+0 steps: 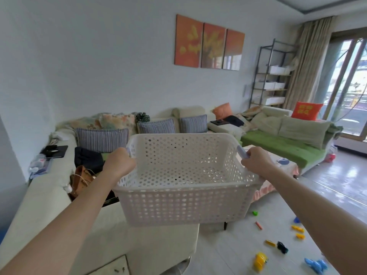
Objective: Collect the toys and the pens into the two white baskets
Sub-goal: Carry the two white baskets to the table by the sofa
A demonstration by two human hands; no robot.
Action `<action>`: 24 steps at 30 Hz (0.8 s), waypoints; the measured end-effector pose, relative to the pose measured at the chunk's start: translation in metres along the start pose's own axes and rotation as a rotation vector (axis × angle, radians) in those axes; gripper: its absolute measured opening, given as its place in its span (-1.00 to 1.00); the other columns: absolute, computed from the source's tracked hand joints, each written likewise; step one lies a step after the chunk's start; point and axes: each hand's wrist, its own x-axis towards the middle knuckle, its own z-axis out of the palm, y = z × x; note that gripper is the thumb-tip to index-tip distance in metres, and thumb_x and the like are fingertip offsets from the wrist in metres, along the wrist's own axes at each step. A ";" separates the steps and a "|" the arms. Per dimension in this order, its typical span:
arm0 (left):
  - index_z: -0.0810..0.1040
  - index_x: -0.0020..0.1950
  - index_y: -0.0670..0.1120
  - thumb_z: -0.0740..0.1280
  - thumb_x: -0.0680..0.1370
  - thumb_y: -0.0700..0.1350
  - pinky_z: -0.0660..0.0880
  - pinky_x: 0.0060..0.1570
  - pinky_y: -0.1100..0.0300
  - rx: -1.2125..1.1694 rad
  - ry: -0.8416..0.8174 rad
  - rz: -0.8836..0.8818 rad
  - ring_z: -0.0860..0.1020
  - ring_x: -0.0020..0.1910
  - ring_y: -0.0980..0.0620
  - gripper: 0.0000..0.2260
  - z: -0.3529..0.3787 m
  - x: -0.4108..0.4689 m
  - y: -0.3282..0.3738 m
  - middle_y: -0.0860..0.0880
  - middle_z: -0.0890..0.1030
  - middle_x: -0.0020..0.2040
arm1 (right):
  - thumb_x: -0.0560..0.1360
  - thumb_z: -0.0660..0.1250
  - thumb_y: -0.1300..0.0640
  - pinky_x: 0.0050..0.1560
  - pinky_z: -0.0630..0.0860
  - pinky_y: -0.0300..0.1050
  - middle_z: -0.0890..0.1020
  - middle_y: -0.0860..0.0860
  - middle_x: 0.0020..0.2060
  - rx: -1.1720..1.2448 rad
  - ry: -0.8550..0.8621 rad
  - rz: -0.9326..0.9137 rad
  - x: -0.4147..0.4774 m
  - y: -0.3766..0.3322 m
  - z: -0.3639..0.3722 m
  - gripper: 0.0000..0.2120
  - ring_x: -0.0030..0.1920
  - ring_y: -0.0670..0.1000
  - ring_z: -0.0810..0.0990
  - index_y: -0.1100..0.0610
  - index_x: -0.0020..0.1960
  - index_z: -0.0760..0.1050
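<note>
The left grip (119,165) and the right grip (256,162) are each curled tight round a pale handle, one on either short side of the white basket (184,205). The basket hangs roughly level in the air between them, empty as far as its perforated bottom shows, with the cream sofa (49,195) below the left grip. A second basket is not in sight. The step in hand looks like carrying the basket over to the scatter on the floor (224,253), below and to the right of the right grip. There lie a green toy (255,213), what looks like an orange pen (258,225), small yellow pieces (297,228), a dark toy car (282,247), a yellow truck (260,262) and a blue toy (315,265). To do it well, hold both grips at one height so the basket rides flat. Swing it rightward and down, clear of the sofa edge, and set it on bare floor just beside the toys, not on top of them. It should be near enough for each piece to go in with a short reach. Let go only once the base sits flat, since a tilted landing could tip the light plastic over.
</note>
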 end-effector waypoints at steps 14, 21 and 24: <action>0.15 -0.39 -0.09 0.15 0.53 -0.34 0.09 -0.45 0.19 0.018 -0.046 0.106 0.12 -0.52 0.02 -0.66 0.056 0.054 0.057 -0.14 0.51 -0.23 | 0.48 0.20 0.24 -0.48 0.18 -0.23 0.51 0.09 -0.28 -0.059 0.095 0.148 0.047 0.043 -0.012 -0.85 -0.44 -0.04 0.37 0.26 -0.04 0.52; 0.19 -0.36 -0.10 0.11 0.52 -0.36 0.12 -0.45 0.14 0.042 -0.096 0.108 0.13 -0.50 0.03 -0.70 0.119 0.106 0.098 -0.13 0.51 0.11 | 0.47 0.20 0.23 -0.47 0.16 -0.24 0.42 0.02 -0.41 -0.093 0.096 0.174 0.123 0.084 0.001 -0.88 -0.45 -0.06 0.36 0.23 -0.09 0.50; 0.19 -0.36 -0.11 0.09 0.52 -0.38 0.07 -0.47 0.22 0.054 -0.095 0.104 0.10 -0.51 0.05 -0.70 0.130 0.113 0.117 -0.24 0.37 0.38 | 0.47 0.19 0.25 -0.46 0.19 -0.21 0.45 0.06 -0.37 -0.062 0.071 0.170 0.148 0.097 0.005 -0.87 -0.43 -0.04 0.37 0.25 -0.08 0.49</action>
